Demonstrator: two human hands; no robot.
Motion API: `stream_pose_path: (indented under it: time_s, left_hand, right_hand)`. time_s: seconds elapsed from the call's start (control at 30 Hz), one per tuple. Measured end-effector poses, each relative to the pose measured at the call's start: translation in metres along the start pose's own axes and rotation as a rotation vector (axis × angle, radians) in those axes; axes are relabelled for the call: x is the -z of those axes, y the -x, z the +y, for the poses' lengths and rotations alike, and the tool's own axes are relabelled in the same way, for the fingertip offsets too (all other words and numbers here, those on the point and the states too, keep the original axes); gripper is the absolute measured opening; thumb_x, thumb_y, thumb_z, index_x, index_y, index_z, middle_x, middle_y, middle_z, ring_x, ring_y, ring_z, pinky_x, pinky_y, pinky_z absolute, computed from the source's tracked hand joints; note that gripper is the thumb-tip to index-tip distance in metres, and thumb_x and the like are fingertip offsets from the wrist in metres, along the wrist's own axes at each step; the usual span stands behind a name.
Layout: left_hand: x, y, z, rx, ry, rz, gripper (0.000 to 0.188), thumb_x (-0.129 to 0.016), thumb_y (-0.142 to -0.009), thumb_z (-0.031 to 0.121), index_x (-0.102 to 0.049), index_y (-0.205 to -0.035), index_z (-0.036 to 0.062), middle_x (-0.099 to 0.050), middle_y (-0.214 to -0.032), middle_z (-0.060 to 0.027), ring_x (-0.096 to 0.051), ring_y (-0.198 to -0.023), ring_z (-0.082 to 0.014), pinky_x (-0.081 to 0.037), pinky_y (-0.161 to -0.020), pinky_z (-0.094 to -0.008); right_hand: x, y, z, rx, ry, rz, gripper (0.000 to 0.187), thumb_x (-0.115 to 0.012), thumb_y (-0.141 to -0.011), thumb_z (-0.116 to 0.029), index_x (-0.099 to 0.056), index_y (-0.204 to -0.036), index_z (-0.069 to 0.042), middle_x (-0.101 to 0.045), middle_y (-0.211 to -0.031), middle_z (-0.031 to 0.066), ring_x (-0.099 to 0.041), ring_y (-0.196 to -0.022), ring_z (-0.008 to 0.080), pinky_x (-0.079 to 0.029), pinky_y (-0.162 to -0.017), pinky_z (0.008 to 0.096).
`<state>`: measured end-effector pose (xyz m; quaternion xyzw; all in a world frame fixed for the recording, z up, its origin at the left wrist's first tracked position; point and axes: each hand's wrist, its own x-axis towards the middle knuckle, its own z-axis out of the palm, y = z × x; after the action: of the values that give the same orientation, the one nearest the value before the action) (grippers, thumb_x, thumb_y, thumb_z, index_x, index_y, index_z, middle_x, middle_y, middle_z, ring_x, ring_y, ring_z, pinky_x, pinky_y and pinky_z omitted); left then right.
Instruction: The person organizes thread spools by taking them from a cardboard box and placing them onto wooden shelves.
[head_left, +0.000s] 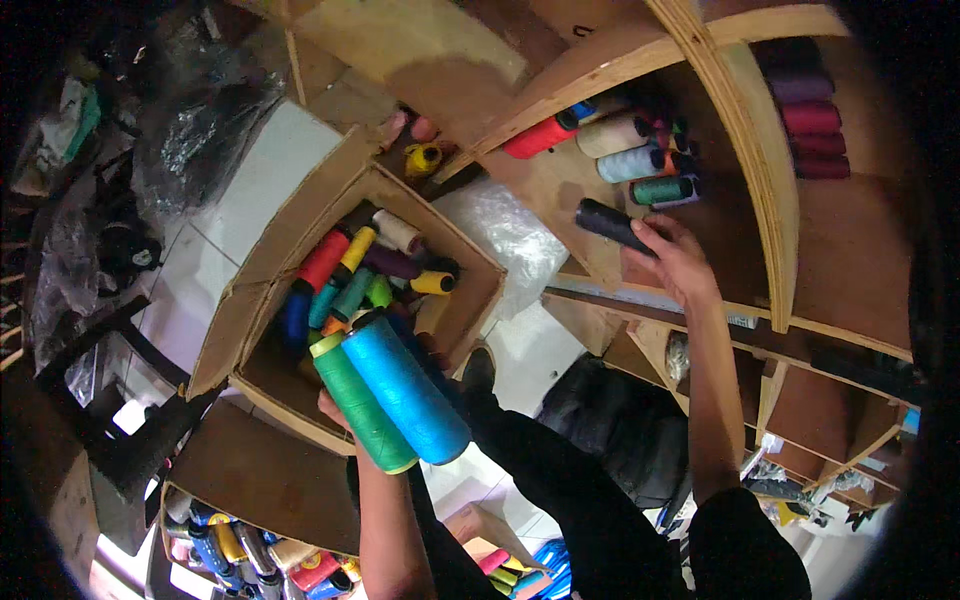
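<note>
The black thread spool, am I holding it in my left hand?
No, the black thread spool is gripped near one end by your right hand.

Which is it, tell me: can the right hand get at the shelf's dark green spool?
Probably yes: the right hand is close and nothing visible blocks the dark green spool, but it holds a black spool, which likely must go first.

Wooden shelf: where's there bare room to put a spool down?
Right of the light plywood divider, the brown shelf board is bare in front of the dark-red thread spools. Left of it is crowded: mixed-colour thread spools bunch beyond the right hand and its black thread spool.
</note>
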<state>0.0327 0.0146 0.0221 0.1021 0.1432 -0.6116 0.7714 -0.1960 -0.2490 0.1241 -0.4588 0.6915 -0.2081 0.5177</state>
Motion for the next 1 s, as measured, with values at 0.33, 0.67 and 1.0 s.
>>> stream_pose_path:
  time_s: [0.33,0.67,1.0]
  left_hand:
    - [0.004,-0.001,-0.004,0.052,0.026,-0.031,0.101,-0.042,-0.065,0.079,-0.030,-0.136,0.0089,-0.054,-0.118,-0.0154,-0.059,-0.099,-0.0311,-0.050,-0.085,-0.0456]
    - [0.025,0.001,-0.013,-0.050,0.013,0.283,0.087,-0.033,-0.073,0.075,-0.042,-0.128,0.0081,-0.055,-0.115,-0.0164,-0.058,-0.095,-0.0361,-0.049,-0.084,-0.0500]
    - [0.018,-0.009,-0.007,-0.052,-0.094,0.194,0.075,-0.056,-0.066,0.061,-0.050,-0.118,0.0068,-0.060,-0.099,-0.0128,-0.060,-0.091,-0.0256,-0.050,-0.081,-0.0389]
  right_hand:
    - [0.057,-0.114,0.020,0.551,0.899,0.244,0.047,-0.072,-0.065,-0.003,-0.053,-0.107,-0.009,-0.059,-0.106,0.0110,-0.056,-0.096,0.0270,-0.045,-0.084,0.0377]
    - [0.048,-0.093,0.014,0.851,0.841,0.471,0.049,-0.077,-0.066,-0.018,-0.055,-0.108,-0.009,-0.061,-0.101,0.0140,-0.058,-0.094,0.0287,-0.045,-0.083,0.0365]
    - [-0.127,0.106,0.031,-0.014,0.251,-0.667,0.046,-0.061,-0.083,-0.040,-0.052,-0.111,-0.004,-0.062,-0.093,0.0083,-0.060,-0.081,0.0207,-0.046,-0.071,0.0347]
